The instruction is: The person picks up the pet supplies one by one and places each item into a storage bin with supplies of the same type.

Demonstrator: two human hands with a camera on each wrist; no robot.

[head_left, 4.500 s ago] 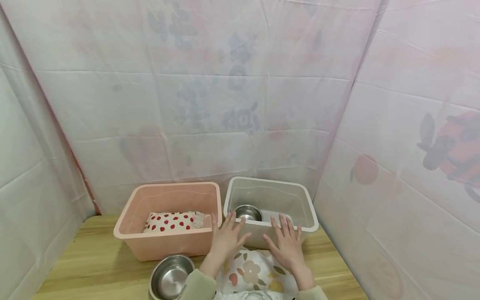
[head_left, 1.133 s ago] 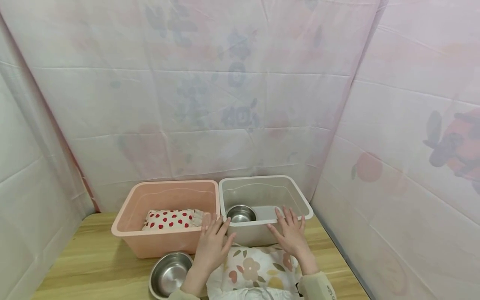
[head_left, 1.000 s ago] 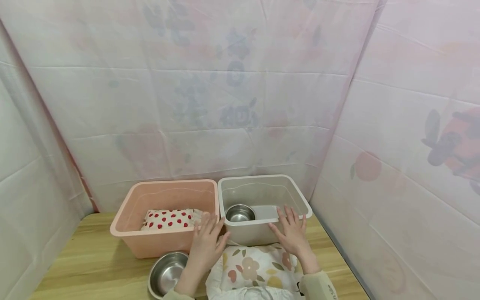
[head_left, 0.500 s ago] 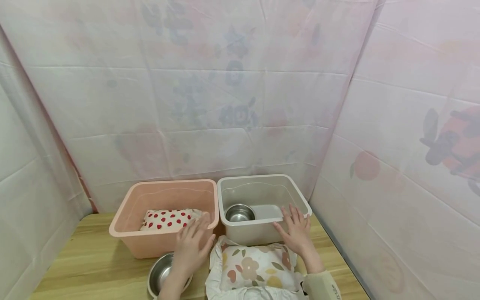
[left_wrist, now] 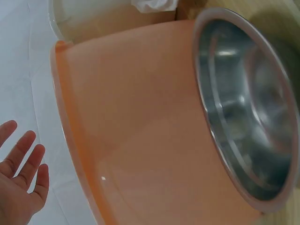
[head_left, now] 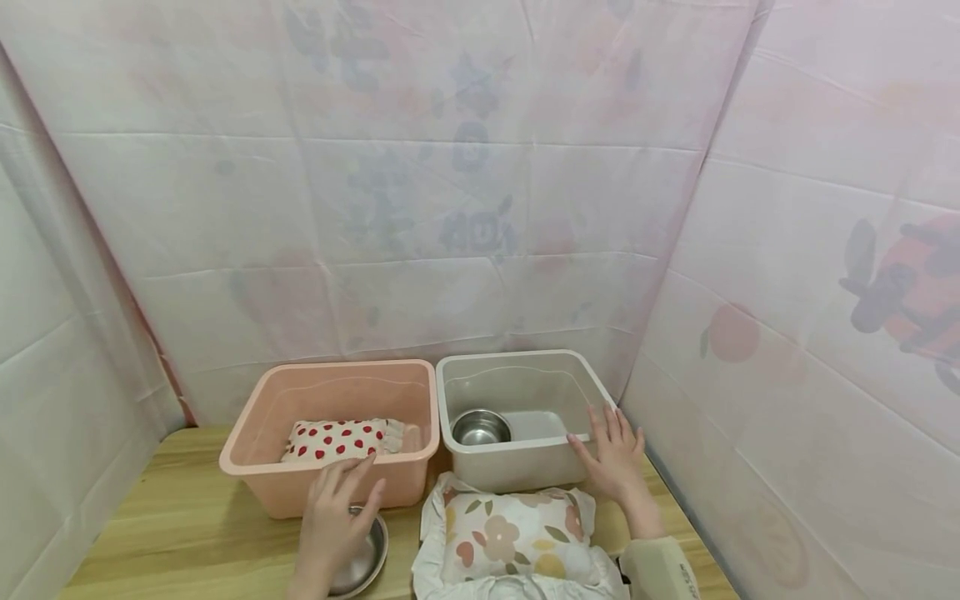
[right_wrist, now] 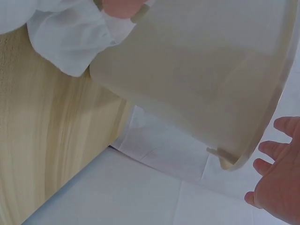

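On wood [head_left: 187, 500], a shiny metal bowl [left_wrist: 248, 112]

And here's the desk [head_left: 191, 525], pale yellow-brown wood with streaky grain running across it, its far left corner rounded off. Up at the back it's a pair of tubs side by side: the peach tub [head_left: 273, 492] on the left, the grey tub [head_left: 517, 468] on the right, rims close together! Down in front of the peach one sits a shiny metal bowl [left_wrist: 248, 122], upright, mouth facing up. And to its right, a flower-print cushion with white edging lies flat, just before the grey tub's front wall.
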